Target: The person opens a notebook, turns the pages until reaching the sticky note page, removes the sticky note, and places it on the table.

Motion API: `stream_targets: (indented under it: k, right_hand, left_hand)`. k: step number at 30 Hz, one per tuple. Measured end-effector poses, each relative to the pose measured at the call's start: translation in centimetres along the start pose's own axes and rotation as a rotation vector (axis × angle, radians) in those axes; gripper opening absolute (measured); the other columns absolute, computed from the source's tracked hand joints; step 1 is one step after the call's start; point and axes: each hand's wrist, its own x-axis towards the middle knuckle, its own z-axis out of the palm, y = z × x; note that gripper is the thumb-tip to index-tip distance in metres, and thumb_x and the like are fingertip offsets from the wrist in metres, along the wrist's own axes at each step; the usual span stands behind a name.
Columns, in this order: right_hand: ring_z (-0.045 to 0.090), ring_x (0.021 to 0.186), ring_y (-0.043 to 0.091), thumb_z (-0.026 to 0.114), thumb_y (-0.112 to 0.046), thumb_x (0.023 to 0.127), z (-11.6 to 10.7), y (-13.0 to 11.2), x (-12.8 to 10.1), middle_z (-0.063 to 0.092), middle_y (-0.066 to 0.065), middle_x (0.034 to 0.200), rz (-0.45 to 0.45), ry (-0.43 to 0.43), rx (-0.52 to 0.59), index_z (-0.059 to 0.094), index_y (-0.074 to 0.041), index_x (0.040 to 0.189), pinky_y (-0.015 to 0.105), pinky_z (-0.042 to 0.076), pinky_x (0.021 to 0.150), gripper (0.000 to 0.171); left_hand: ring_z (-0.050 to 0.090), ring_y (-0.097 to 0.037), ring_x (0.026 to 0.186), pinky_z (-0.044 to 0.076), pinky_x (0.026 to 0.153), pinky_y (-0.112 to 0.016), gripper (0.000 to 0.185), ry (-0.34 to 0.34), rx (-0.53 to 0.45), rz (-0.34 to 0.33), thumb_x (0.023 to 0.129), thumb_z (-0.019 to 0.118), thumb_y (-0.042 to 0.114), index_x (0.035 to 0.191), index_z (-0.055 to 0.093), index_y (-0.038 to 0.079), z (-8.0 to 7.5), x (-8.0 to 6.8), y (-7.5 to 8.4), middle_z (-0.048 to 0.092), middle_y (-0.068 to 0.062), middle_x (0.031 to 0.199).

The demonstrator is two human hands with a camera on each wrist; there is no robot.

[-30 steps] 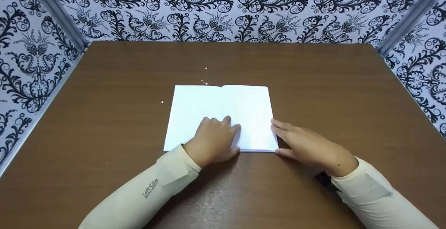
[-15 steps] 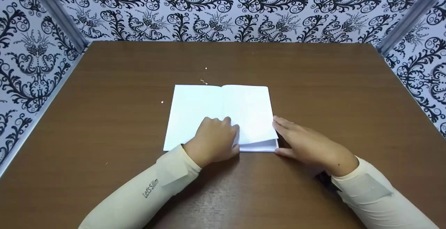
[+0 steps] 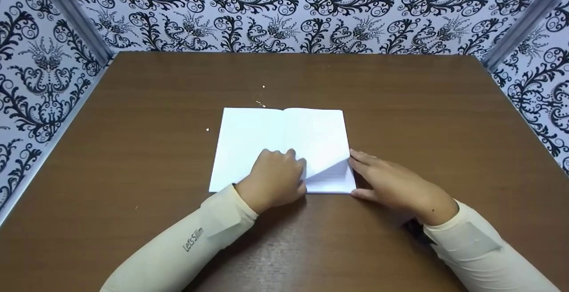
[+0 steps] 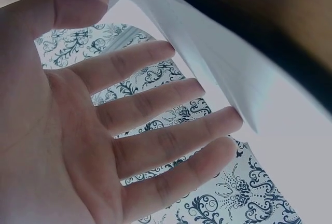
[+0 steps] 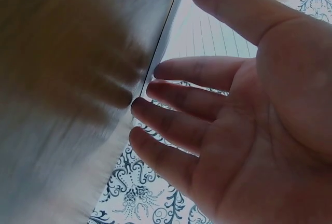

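Note:
A white notebook (image 3: 249,136) lies spread on the brown table in the head view. Its right-hand leaf (image 3: 322,150) has its near corner raised and folded back, and a ruled page (image 3: 335,183) shows beneath. Over the lower middle of the notebook lies my left hand (image 3: 273,178), its fingertips at the paper; the left wrist view shows its fingers (image 4: 161,149) nearly straight. My right hand (image 3: 391,183) rests along the notebook's right edge, fingertips and thumb tip at that edge. In the right wrist view its fingers (image 5: 176,125) are extended and lightly spread, beside the lined paper (image 5: 215,35).
The brown wooden table (image 3: 133,150) stretches around the notebook on all sides. Small white specks (image 3: 207,130) lie behind and left of it. Walls with black-and-white scrollwork (image 3: 275,12) stand at the back and both sides, with grey strips (image 3: 73,16) at the corners.
The near right corner of the notebook's right leaf, flat a second ago, has risen and folded back farther, baring more of the page beneath. Both hands have stayed almost in place.

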Motion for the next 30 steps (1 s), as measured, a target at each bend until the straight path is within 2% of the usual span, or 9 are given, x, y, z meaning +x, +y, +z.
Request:
stream_targets:
  k: [3, 10, 14, 19, 26, 30]
  right_hand:
    - [0.042, 0.14, 0.045, 0.069, -0.029, 0.093, 0.0, -0.02, 0.06, 0.041, 0.027, 0.153, -0.015, 0.005, 0.003, 0.045, 0.006, 0.145, 0.056, 0.037, 0.112, 0.067]
    - [0.044, 0.138, 0.045, 0.071, -0.027, 0.093, -0.1, -0.1, -0.05, 0.044, 0.023, 0.153, -0.053, 0.03, 0.008, 0.047, 0.004, 0.144, 0.057, 0.039, 0.11, 0.065]
    - [0.046, 0.138, 0.044, 0.07, -0.027, 0.093, -0.09, -0.1, -0.06, 0.046, 0.023, 0.152, -0.06, 0.038, -0.001, 0.048, 0.004, 0.144, 0.057, 0.039, 0.109, 0.064]
    - [0.045, 0.139, 0.044, 0.069, -0.026, 0.094, 0.02, -0.11, -0.06, 0.046, 0.023, 0.152, -0.052, 0.026, 0.0, 0.048, 0.004, 0.144, 0.056, 0.039, 0.11, 0.062]
    - [0.044, 0.14, 0.043, 0.068, -0.026, 0.094, 0.07, -0.1, -0.12, 0.045, 0.023, 0.152, -0.05, 0.021, 0.013, 0.048, 0.004, 0.144, 0.056, 0.039, 0.11, 0.061]
    - [0.044, 0.14, 0.043, 0.068, -0.026, 0.095, 0.0, -0.09, -0.18, 0.045, 0.023, 0.152, -0.053, 0.021, 0.016, 0.048, 0.005, 0.144, 0.056, 0.039, 0.111, 0.061]
  left_hand:
    - [0.056, -0.021, 0.055, 0.052, 0.053, -0.038, 0.026, 0.017, -0.007, 0.001, 0.089, 0.06, 0.034, 0.087, 0.07, 0.01, 0.05, -0.02, -0.02, 0.065, -0.008, 0.074]
    - [0.06, -0.018, 0.053, 0.051, 0.048, -0.035, 0.024, 0.141, -0.001, 0.027, 0.089, 0.066, 0.033, 0.083, 0.071, 0.01, 0.07, -0.07, -0.12, 0.068, -0.006, 0.071]
    - [0.061, -0.019, 0.054, 0.05, 0.047, -0.034, 0.027, 0.158, 0.008, 0.025, 0.09, 0.067, 0.037, 0.085, 0.072, 0.011, 0.16, 0.04, -0.13, 0.069, -0.006, 0.073]
    - [0.061, -0.019, 0.055, 0.049, 0.046, -0.034, 0.023, 0.186, -0.015, 0.018, 0.091, 0.068, 0.034, 0.088, 0.073, 0.012, 0.14, 0.21, -0.07, 0.071, -0.006, 0.075]
    - [0.062, -0.019, 0.053, 0.047, 0.044, -0.035, 0.022, 0.275, -0.005, 0.014, 0.088, 0.071, 0.033, 0.081, 0.07, 0.012, 0.08, 0.35, -0.12, 0.069, -0.004, 0.07]
    - [0.062, -0.018, 0.052, 0.047, 0.044, -0.034, 0.021, 0.305, -0.019, 0.015, 0.089, 0.071, 0.032, 0.082, 0.07, 0.012, -0.15, 0.48, -0.18, 0.069, -0.003, 0.069]
